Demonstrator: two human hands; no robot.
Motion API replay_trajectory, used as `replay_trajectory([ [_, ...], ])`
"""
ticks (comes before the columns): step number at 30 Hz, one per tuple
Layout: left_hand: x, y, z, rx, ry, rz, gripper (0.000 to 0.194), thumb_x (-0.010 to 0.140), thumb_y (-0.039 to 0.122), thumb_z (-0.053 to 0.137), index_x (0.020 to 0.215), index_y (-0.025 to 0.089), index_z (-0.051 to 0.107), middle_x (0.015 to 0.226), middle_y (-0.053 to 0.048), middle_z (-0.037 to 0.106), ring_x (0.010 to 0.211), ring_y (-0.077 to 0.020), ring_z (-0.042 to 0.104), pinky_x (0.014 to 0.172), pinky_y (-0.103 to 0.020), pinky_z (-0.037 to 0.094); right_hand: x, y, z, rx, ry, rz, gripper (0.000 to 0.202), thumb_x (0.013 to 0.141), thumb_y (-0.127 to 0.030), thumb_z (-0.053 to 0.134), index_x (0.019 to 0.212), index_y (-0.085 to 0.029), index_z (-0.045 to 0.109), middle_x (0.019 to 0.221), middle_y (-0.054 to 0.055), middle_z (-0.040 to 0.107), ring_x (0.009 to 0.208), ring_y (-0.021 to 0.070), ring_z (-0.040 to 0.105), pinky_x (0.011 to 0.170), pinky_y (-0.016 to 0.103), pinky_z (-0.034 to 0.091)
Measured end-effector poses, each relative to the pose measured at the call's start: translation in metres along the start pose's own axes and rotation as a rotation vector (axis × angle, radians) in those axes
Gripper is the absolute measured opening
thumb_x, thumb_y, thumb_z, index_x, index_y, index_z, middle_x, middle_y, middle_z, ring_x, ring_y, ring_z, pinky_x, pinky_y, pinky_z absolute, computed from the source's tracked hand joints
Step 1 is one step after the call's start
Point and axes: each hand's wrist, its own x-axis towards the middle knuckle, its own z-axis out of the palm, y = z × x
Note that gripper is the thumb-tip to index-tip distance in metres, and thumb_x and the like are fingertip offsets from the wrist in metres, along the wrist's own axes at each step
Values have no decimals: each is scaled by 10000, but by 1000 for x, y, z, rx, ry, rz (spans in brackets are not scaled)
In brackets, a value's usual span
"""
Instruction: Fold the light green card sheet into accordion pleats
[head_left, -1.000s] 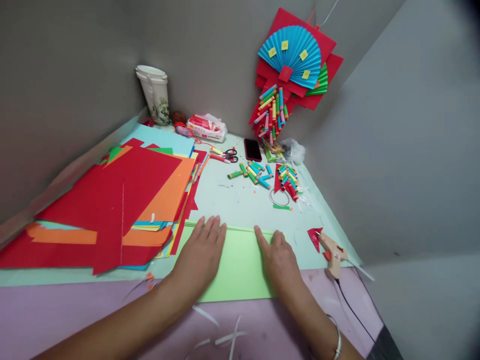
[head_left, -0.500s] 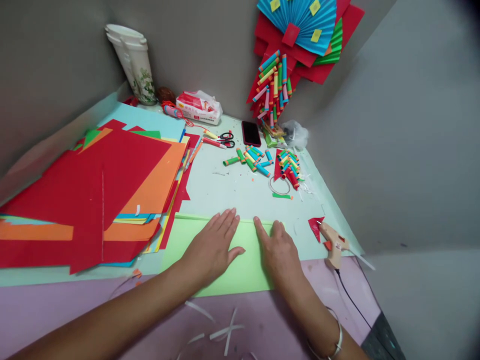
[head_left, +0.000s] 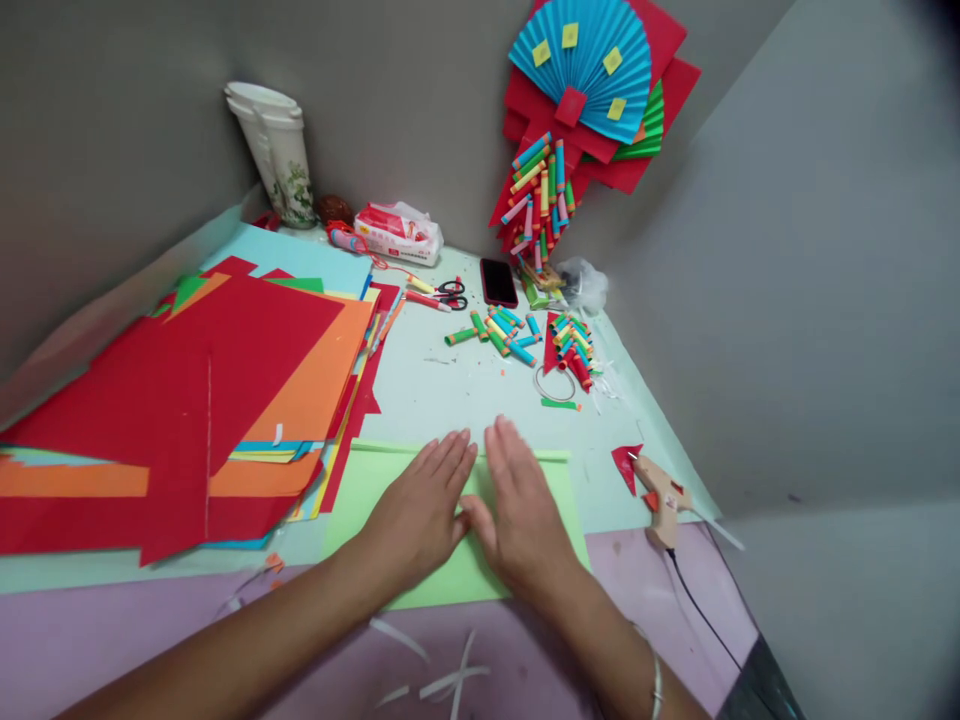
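Observation:
A light green sheet of paper [head_left: 561, 505] lies before me, with a narrow strip folded over along its far edge. My left hand [head_left: 416, 505] rests flat on the sheet, its fingertips over the folded strip and its fingers stretched out. Beside it, my right hand [head_left: 525, 505] is also stretched out over the paper, fingertips at the same fold. The two thumbs meet or nearly meet in the middle. Neither hand holds anything. The strip under the fingers is hidden.
Stacked coloured paper [head_left: 285, 320] covers the left side. Scissors [head_left: 451, 295], a phone [head_left: 498, 283] and small paper rolls [head_left: 501, 335] lie farther back. A glue gun [head_left: 660, 495] with a cord is at right. A paper fan decoration [head_left: 600, 60] leans on the wall.
My right hand has moved left toward my left hand, and its pointing finger has given way to straight, flat fingers. My left hand stays on the paper. The view has tilted up slightly.

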Motion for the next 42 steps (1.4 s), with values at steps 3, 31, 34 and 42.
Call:
replay_trajectory([
  [3,-1,-2,0,-14,-14,18,648,958,390,409,1528,84,378,1637,-135,291,1523,-251,281,1255,-403,208,-11,3,30,6,-163,39,607,1010,-356,425,1535,-61,347,1560,201,427,1489,281,343,1178,508,375],
  [31,-16,-17,0,102,157,81,579,1020,433,388,1499,109,429,1592,-141,384,1476,-250,384,1206,-415,320,-33,2,37,-87,-53,82,539,1017,-380,461,1430,-36,507,1493,227,504,1434,325,431,1123,529,443],
  [34,-28,-23,-3,132,172,32,582,1028,449,362,1486,101,447,1580,-143,406,1470,-244,394,1208,-412,324,-33,3,36,-72,-66,83,541,1016,-355,456,1457,-42,473,1502,224,494,1438,316,426,1130,529,433],
  [42,-54,-37,-6,159,178,-118,575,1022,428,372,1492,103,441,1569,-157,432,1468,-258,398,1218,-421,313,-35,8,31,-43,-133,144,520,1037,-339,392,1497,-100,438,1512,180,498,1437,274,435,1152,508,396],
])
